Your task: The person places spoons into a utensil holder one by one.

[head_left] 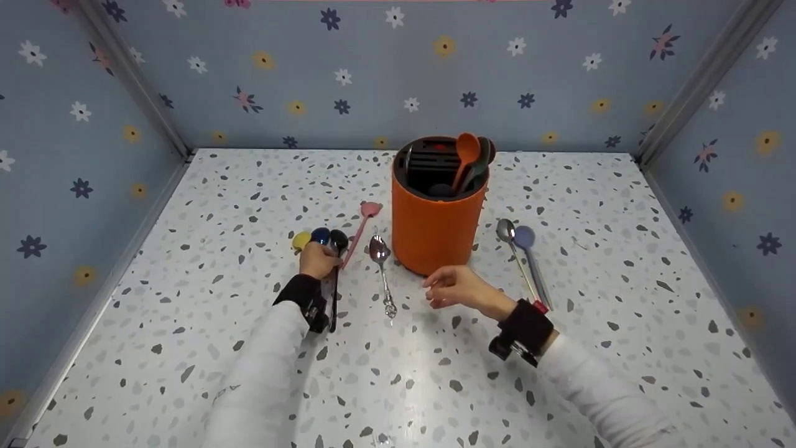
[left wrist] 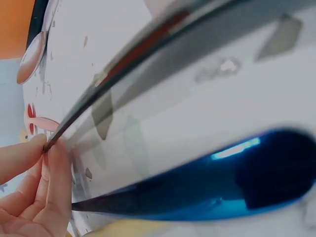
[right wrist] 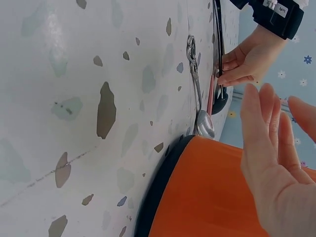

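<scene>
My left hand (head_left: 318, 260) pinches a black spoon (head_left: 339, 240) between thumb and fingers, its handle pointing toward me. In the left wrist view the dark spoon handle (left wrist: 133, 57) runs out from the fingertips, slanted above the tabletop. Beside that hand lie a blue spoon (head_left: 320, 234) and a yellow spoon (head_left: 301, 240), their handles partly hidden by the hand and wrist. My right hand (head_left: 457, 287) is held with fingers extended and nothing in it, just in front of the orange utensil holder (head_left: 432, 239). An orange spoon (head_left: 467, 149) stands in the holder with darker utensils.
Between the left hand and the holder lie a pink spoon (head_left: 370, 210) and an ornate silver spoon (head_left: 379, 249). To the holder's right are a metal spoon (head_left: 506, 230) and a purple spoon (head_left: 525, 236). Flowered panels (head_left: 410, 74) enclose the speckled table (head_left: 249, 205).
</scene>
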The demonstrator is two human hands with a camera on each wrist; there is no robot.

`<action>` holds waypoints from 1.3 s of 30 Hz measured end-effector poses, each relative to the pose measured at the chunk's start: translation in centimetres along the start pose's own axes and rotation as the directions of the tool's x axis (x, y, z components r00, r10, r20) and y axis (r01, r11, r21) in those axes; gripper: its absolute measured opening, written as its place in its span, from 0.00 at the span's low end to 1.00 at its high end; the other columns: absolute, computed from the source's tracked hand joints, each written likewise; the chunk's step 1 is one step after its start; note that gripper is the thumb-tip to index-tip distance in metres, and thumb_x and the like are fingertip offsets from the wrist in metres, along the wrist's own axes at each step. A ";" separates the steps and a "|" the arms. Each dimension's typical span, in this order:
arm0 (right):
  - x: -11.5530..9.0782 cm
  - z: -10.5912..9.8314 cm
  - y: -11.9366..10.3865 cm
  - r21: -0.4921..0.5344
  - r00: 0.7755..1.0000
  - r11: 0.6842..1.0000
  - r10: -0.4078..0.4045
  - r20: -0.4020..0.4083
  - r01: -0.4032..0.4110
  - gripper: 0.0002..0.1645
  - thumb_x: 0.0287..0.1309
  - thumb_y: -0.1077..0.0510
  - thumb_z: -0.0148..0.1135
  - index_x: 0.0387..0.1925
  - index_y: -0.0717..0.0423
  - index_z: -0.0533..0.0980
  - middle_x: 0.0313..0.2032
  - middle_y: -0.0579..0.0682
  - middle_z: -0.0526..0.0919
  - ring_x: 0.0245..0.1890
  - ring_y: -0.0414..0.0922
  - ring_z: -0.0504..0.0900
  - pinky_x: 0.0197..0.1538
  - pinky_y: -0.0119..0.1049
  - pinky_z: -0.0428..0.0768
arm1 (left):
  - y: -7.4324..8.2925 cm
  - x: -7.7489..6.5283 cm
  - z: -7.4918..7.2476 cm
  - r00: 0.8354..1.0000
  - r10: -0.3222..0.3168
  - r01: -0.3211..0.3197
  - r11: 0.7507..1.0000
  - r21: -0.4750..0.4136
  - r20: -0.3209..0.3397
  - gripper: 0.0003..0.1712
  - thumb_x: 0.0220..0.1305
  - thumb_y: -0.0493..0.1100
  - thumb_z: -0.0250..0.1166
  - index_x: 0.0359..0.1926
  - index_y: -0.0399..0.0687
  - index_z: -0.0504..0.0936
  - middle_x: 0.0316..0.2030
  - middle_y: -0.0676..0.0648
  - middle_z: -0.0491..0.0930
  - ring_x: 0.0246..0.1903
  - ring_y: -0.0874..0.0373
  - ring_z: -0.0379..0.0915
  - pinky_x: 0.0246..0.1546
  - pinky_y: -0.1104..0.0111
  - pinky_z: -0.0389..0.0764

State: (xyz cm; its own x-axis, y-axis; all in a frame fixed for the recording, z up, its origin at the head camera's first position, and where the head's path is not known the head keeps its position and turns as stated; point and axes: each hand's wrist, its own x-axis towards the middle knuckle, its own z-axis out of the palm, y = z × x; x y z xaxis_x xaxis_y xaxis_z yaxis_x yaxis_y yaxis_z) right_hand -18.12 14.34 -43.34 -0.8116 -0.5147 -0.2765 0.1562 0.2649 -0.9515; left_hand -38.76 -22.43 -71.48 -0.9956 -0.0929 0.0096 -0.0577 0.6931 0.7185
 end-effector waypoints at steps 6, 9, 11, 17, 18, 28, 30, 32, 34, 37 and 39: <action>0.0 0.0 0.2 0.008 1.000 1.000 0.003 0.003 -0.003 0.17 0.52 0.67 0.57 0.43 0.75 0.69 0.30 0.56 0.79 0.36 0.55 0.80 0.46 0.50 0.76 | 5.4 -4.3 -3.4 1.000 0.005 -0.002 0.996 -0.084 0.029 0.11 0.38 0.50 0.72 0.20 0.49 0.84 0.17 0.50 0.80 0.16 0.57 0.74 0.14 0.69 0.75; 0.0 0.0 0.3 0.012 1.000 1.000 0.000 0.010 0.000 0.18 0.52 0.68 0.57 0.44 0.76 0.69 0.29 0.55 0.79 0.37 0.58 0.79 0.45 0.50 0.77 | 8.4 -6.4 -5.0 0.998 -0.009 0.024 0.976 -0.215 0.070 0.12 0.42 0.46 0.72 0.24 0.41 0.84 0.18 0.46 0.80 0.15 0.56 0.75 0.14 0.69 0.76; 0.0 0.0 0.4 0.010 1.000 1.000 -0.003 0.015 0.003 0.18 0.52 0.68 0.56 0.44 0.76 0.68 0.30 0.56 0.79 0.38 0.59 0.79 0.45 0.49 0.77 | 11.3 -8.3 -6.4 0.990 -0.061 0.098 0.948 -0.303 0.128 0.15 0.43 0.44 0.71 0.29 0.36 0.83 0.21 0.42 0.80 0.18 0.54 0.77 0.18 0.66 0.79; 0.1 0.1 0.7 0.009 1.000 1.000 0.009 0.020 -0.009 0.17 0.53 0.69 0.54 0.44 0.76 0.68 0.29 0.54 0.79 0.39 0.60 0.78 0.42 0.42 0.80 | 19.8 -13.9 -10.2 0.969 -0.152 0.220 0.887 -0.407 0.192 0.14 0.48 0.36 0.67 0.35 0.28 0.79 0.23 0.40 0.79 0.18 0.57 0.76 0.22 0.68 0.81; 0.1 0.1 0.8 0.010 1.000 1.000 0.013 0.020 -0.013 0.17 0.52 0.69 0.54 0.44 0.76 0.69 0.29 0.53 0.79 0.38 0.59 0.79 0.42 0.42 0.80 | 20.8 -14.5 -10.7 0.969 -0.157 0.225 0.881 -0.416 0.193 0.14 0.50 0.35 0.65 0.36 0.27 0.78 0.23 0.40 0.79 0.17 0.58 0.76 0.22 0.69 0.81; 0.4 0.4 1.1 0.027 0.999 0.999 0.026 0.027 -0.026 0.17 0.52 0.69 0.55 0.44 0.76 0.68 0.30 0.55 0.79 0.36 0.53 0.80 0.43 0.43 0.79 | 25.2 -17.3 -11.3 0.946 -0.204 0.308 0.813 -0.494 0.254 0.16 0.54 0.33 0.61 0.43 0.24 0.74 0.24 0.45 0.77 0.17 0.63 0.74 0.30 0.66 0.81; 0.4 0.5 1.1 0.030 0.999 0.999 0.026 0.034 -0.027 0.17 0.52 0.69 0.55 0.44 0.76 0.69 0.32 0.57 0.79 0.37 0.54 0.80 0.44 0.45 0.78 | 25.7 -17.5 -11.0 0.946 -0.202 0.308 0.800 -0.516 0.252 0.16 0.55 0.33 0.60 0.43 0.25 0.75 0.26 0.44 0.77 0.18 0.63 0.74 0.29 0.67 0.81; 0.4 0.6 1.1 0.028 0.999 0.999 0.023 0.039 -0.024 0.16 0.52 0.69 0.54 0.44 0.75 0.69 0.33 0.59 0.79 0.37 0.54 0.80 0.45 0.47 0.78 | 26.1 -17.8 -10.8 0.949 -0.195 0.301 0.791 -0.533 0.246 0.15 0.55 0.32 0.60 0.43 0.24 0.75 0.29 0.42 0.78 0.18 0.63 0.74 0.30 0.67 0.82; 0.4 0.6 1.1 0.032 0.999 0.999 0.023 0.045 -0.025 0.16 0.53 0.69 0.54 0.44 0.74 0.69 0.33 0.60 0.79 0.36 0.54 0.80 0.46 0.48 0.77 | 26.6 -18.1 -10.6 0.952 -0.183 0.293 0.777 -0.557 0.245 0.15 0.55 0.31 0.59 0.42 0.24 0.75 0.30 0.40 0.78 0.18 0.62 0.74 0.30 0.66 0.82; 0.5 0.7 1.1 0.037 0.998 0.999 0.015 0.054 -0.017 0.16 0.53 0.69 0.54 0.44 0.75 0.69 0.33 0.60 0.79 0.35 0.52 0.80 0.45 0.48 0.77 | 27.3 -18.7 -10.3 0.952 -0.174 0.294 0.754 -0.588 0.252 0.14 0.54 0.31 0.60 0.42 0.25 0.75 0.29 0.41 0.78 0.18 0.61 0.74 0.32 0.63 0.82; 0.5 0.8 1.1 0.044 0.998 0.999 0.012 0.063 -0.015 0.17 0.53 0.69 0.54 0.44 0.76 0.68 0.32 0.59 0.79 0.34 0.51 0.81 0.45 0.48 0.78 | 27.7 -19.0 -10.1 0.952 -0.170 0.294 0.741 -0.603 0.255 0.14 0.54 0.31 0.60 0.41 0.25 0.75 0.27 0.43 0.77 0.18 0.61 0.74 0.33 0.63 0.81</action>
State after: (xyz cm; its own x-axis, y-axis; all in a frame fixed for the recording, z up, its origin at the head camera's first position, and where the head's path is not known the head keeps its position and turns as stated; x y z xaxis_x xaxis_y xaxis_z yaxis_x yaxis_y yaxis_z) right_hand -17.90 13.70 -44.69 -0.7725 -0.5618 -0.2959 0.1927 0.2366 -0.9523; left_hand -20.65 -8.66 -44.69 -0.9565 -0.0236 -0.2907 -0.2916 0.0550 0.9550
